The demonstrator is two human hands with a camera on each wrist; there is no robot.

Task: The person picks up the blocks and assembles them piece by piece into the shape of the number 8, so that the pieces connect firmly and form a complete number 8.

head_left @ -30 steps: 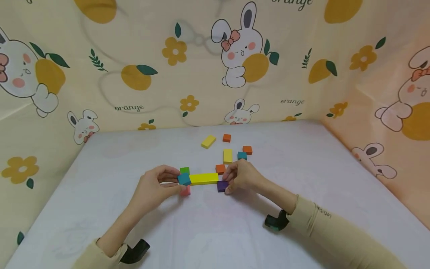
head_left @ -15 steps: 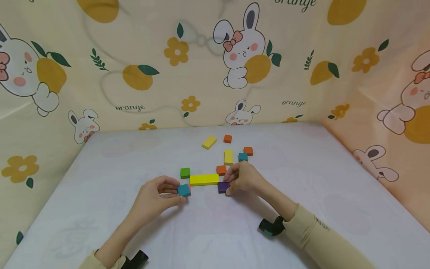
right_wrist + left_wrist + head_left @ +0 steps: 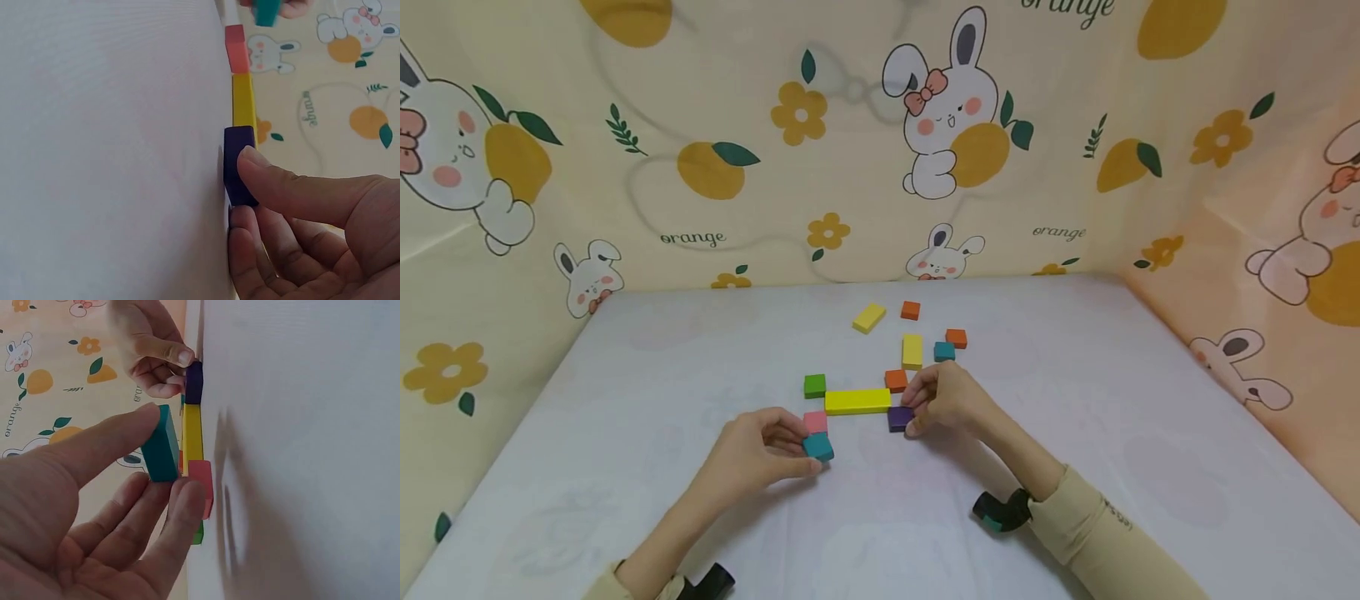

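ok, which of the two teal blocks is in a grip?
The teal rectangular block pinched in the left hand. The other teal block lies unheld on the white table, beyond the right hand, beside a small orange block.

On the worktop (image 3: 587,400), the middle block (image 3: 857,402) is lying between left hand (image 3: 760,452) and right hand (image 3: 949,398), other blocks (image 3: 912,352) sitting behind.

Small teal block (image 3: 818,447), tilted, raised, pinched in the left hand (image 3: 756,454) beside a pink block (image 3: 816,422), dark purple block (image 3: 900,419), gripped by the right hand (image 3: 951,400) at the long yellow block's (image 3: 857,402) near right corner.
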